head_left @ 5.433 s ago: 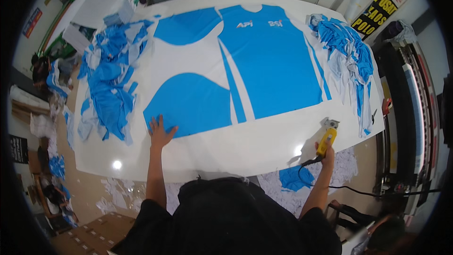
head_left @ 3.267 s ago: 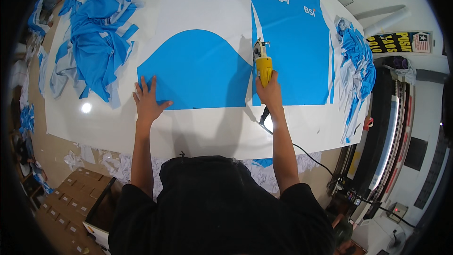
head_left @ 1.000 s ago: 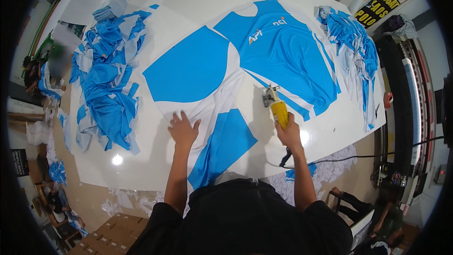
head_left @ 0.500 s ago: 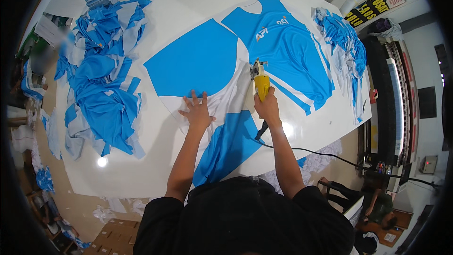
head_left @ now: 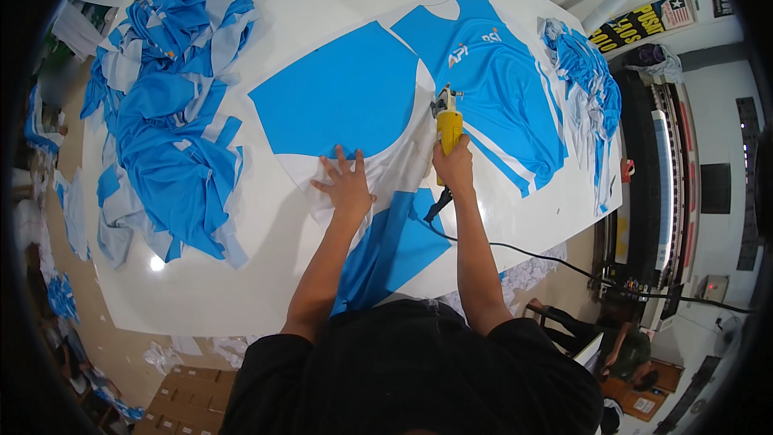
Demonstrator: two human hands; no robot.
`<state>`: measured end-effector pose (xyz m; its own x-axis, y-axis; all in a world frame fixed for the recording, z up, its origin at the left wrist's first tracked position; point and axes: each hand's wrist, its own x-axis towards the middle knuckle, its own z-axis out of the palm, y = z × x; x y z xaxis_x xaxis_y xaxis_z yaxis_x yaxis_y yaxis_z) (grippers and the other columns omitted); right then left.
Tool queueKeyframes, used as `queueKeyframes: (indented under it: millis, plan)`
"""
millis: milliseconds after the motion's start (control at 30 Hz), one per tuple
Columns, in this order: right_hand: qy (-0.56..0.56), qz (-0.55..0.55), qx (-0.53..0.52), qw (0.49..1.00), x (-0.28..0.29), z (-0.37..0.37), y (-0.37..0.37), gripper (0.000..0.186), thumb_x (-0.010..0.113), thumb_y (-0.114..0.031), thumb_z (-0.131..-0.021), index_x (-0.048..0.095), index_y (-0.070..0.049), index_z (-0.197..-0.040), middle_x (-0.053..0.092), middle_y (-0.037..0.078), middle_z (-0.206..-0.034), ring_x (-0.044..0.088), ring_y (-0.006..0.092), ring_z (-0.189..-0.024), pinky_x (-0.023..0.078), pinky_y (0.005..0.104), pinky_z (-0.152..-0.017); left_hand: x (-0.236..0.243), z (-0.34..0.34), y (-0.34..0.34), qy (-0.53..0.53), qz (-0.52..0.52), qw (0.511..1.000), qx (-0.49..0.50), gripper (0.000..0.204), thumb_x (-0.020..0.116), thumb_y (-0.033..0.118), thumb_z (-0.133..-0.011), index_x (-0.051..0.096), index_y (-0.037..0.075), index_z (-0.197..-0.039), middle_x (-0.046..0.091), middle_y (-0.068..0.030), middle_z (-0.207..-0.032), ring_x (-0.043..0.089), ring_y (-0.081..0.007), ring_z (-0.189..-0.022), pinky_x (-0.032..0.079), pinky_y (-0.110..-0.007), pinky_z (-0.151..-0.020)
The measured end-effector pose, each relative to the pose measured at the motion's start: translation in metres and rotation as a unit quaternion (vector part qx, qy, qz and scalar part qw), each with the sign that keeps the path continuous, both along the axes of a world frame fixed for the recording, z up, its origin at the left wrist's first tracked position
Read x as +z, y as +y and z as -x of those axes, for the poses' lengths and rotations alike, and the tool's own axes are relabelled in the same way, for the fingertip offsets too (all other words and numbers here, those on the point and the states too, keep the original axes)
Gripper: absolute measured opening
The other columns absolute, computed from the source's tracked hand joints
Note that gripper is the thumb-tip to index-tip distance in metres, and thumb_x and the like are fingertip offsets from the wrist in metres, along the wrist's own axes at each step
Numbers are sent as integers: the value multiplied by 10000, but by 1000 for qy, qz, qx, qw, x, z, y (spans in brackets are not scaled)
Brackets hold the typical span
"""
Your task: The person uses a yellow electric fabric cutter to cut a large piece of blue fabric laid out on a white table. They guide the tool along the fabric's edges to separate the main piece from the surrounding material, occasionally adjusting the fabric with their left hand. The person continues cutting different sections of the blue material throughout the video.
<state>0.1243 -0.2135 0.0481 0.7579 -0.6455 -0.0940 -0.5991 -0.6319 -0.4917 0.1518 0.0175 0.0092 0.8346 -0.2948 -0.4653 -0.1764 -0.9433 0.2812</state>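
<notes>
My left hand (head_left: 345,185) lies with fingers spread on a white and blue fabric piece (head_left: 334,93), near its curved colour seam. My right hand (head_left: 452,163) grips a yellow electric cutter (head_left: 449,130), its metal head at the piece's right edge beside a blue shirt panel (head_left: 507,89) with printed lettering and white side stripes. The panel is rumpled in its middle and lower part. Another blue part (head_left: 411,242) hangs in folds toward my body. A black cord trails from the cutter to the right.
The white table (head_left: 201,298) bears heaps of blue and white fabric at left (head_left: 177,153) and right (head_left: 588,80). A long machine (head_left: 644,185) stands at the right. A person (head_left: 628,354) is at lower right, cardboard boxes (head_left: 181,395) at lower left, paper scraps below the table.
Since the earliest frame, the fabric pieces have turned and become rumpled. In the last second, the cutter in my right hand has moved forward and left, and my spread left hand slightly forward and right.
</notes>
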Motion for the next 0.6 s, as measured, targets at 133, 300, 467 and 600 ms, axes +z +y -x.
queueKeyframes:
  millis: [133,300,467,600]
  plan:
    - [-9,-5,9,1000,-2,-7,-11,590,648,-349,-929,396,82,-1244,684,401,-985,712,536,-900,601,562,-778,0,1,-1,-6,7,1000,2,1204,948,434,-690,257,261,-1660,28,-174,-1743,39,-574,-1553,262,-897,-1027]
    - [-29,-30,37,998,-5,-16,-33,628,694,-317,-921,382,99,-1274,663,436,-1017,698,562,-908,586,566,-780,-2,1,0,-10,11,1000,0,1213,945,438,-694,236,274,-1664,18,-168,-1745,29,-575,-1553,255,-900,-1029]
    - [-24,-20,70,997,-5,-29,-57,624,714,-320,-909,402,86,-1265,668,429,-1014,691,568,-913,582,562,-780,-11,1,0,-13,20,1000,3,1220,954,442,-677,249,288,-1660,21,-177,-1746,13,-590,-1546,233,-911,-1023]
    - [-29,-19,97,995,-9,-40,-78,618,718,-323,-905,411,80,-1260,673,423,-986,687,574,-908,579,565,-774,-12,2,0,-17,22,1000,4,1249,960,454,-659,232,300,-1662,11,-168,-1748,8,-583,-1550,225,-911,-1029]
